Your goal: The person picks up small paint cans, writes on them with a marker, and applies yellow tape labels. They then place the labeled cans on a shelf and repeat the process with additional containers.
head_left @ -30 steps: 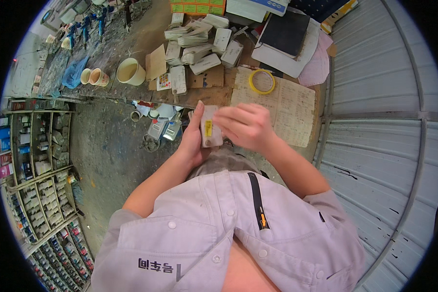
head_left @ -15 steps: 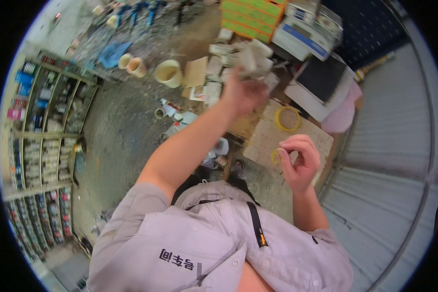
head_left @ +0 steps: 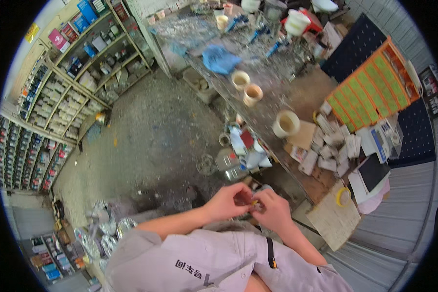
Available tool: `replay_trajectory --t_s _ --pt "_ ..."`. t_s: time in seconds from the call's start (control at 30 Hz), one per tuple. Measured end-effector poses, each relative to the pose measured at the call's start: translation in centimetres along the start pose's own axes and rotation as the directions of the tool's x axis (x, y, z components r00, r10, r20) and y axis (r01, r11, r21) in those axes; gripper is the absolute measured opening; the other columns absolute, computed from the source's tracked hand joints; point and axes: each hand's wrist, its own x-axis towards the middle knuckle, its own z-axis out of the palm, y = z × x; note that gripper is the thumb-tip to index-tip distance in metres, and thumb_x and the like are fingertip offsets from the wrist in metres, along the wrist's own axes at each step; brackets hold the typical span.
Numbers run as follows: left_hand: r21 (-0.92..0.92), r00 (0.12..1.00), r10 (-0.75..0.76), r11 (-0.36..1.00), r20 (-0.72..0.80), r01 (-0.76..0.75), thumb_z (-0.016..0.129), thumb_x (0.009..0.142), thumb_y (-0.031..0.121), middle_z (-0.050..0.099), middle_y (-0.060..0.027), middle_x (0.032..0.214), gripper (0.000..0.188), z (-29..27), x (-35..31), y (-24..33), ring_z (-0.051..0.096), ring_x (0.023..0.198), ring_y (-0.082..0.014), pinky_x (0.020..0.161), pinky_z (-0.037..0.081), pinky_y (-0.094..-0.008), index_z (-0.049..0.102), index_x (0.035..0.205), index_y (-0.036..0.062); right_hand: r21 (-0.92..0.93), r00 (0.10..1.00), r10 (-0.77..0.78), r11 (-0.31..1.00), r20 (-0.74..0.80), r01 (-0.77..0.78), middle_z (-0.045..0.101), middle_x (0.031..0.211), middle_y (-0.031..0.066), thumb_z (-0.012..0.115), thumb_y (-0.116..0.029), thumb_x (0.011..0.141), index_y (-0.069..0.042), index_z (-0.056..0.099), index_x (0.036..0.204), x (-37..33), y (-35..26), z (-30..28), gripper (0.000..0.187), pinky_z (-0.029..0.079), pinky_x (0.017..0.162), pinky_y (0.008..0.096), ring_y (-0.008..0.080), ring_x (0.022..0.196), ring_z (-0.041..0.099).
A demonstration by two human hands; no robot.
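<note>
My left hand [head_left: 228, 202] and my right hand [head_left: 273, 210] meet in front of my waist, fingertips together. A small yellow strip or loop, looking like tape [head_left: 254, 205], shows between them, pinched in my right fingers. My left fingers are closed in a pinch against it; whether they hold anything else is hidden. To the right, a roll of yellow tape [head_left: 344, 197] lies on a flat tan board [head_left: 326, 219]. Beyond my hands a pile of small whitish boxes [head_left: 327, 164] sits on the workbench, apart from both hands.
The workbench [head_left: 304, 92] carries a cream bucket [head_left: 286, 124], used cups [head_left: 252, 95], a blue plastic bag [head_left: 220, 59] and an orange-green drawer cabinet [head_left: 370, 87]. Bottles and cans [head_left: 243, 153] stand below its edge. Shelves [head_left: 65, 100] line the left; foil-like bundles [head_left: 107, 233] lie lower left.
My left hand has come back from the whitish boxes to my right hand, which has moved left toward my waist. The view has swung left, showing more floor and shelving.
</note>
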Motion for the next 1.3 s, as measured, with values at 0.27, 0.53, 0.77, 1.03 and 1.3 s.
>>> replay_trajectory --t_s 0.27,0.53,0.77,1.03,1.3 --pt "-0.197 0.959 -0.174 0.972 -0.226 0.130 0.083 0.094 0.003 0.076 -0.0058 0.099 0.020 -21.0 -8.4 -2.1 0.072 0.090 -0.0114 0.083 0.060 -0.0287 0.074 0.112 0.0000 -0.099 0.937 -0.159 0.975 0.311 0.198 0.064 0.109 0.0091 0.085 -0.021 0.081 -0.032 0.051 0.158 16.5 -14.9 12.0 0.085 0.061 0.078 0.0435 0.0331 0.099 0.072" --pt "-0.061 0.645 0.256 0.903 -0.720 -0.426 0.075 0.094 -0.011 0.067 -0.0065 0.105 0.014 -34.0 -12.2 0.8 0.068 0.094 -0.0131 0.083 0.054 -0.0253 0.077 0.102 -0.0004 0.679 0.881 -0.066 0.665 0.469 -0.312 0.080 0.104 0.0094 0.078 -0.017 0.101 0.002 0.072 0.120 27.6 -21.5 21.7 0.027 0.061 0.085 0.0314 0.0154 0.095 0.076" --pt "-0.065 0.685 0.323 0.877 -0.653 -0.476 0.076 0.094 -0.010 0.069 -0.0067 0.108 0.014 -41.2 -7.5 3.1 0.068 0.095 -0.0114 0.082 0.055 -0.0253 0.076 0.105 -0.0008 0.583 0.879 -0.226 0.809 0.421 -0.071 0.079 0.088 0.0056 0.080 -0.011 0.096 0.001 0.078 0.101 36.9 -22.7 19.1 0.013 0.061 0.081 0.0280 0.0092 0.083 0.073" --pt "0.089 0.767 0.264 0.961 -0.584 -0.263 0.080 0.095 0.001 0.078 -0.0051 0.106 0.008 -50.2 2.5 6.5 0.074 0.099 -0.0125 0.085 0.060 -0.0280 0.076 0.101 0.0032 0.437 0.846 -0.204 0.899 0.493 -0.038 0.079 0.089 0.0069 0.075 -0.008 0.095 0.000 0.078 0.104 50.1 -20.3 16.0 0.013 0.060 0.081 0.0297 0.0119 0.082 0.073" --pt "0.313 0.829 0.382 0.912 -0.408 -0.266 0.081 0.092 0.004 0.078 -0.0038 0.094 0.008 -63.5 22.5 14.5 0.073 0.082 -0.0107 0.076 0.059 -0.0268 0.076 0.098 0.0025 0.398 0.935 -0.189 0.916 0.301 0.057 0.079 0.089 0.0117 0.070 -0.006 0.093 0.000 0.078 0.105 69.6 -15.2 11.1 0.016 0.059 0.077 0.0331 0.0183 0.081 0.075"
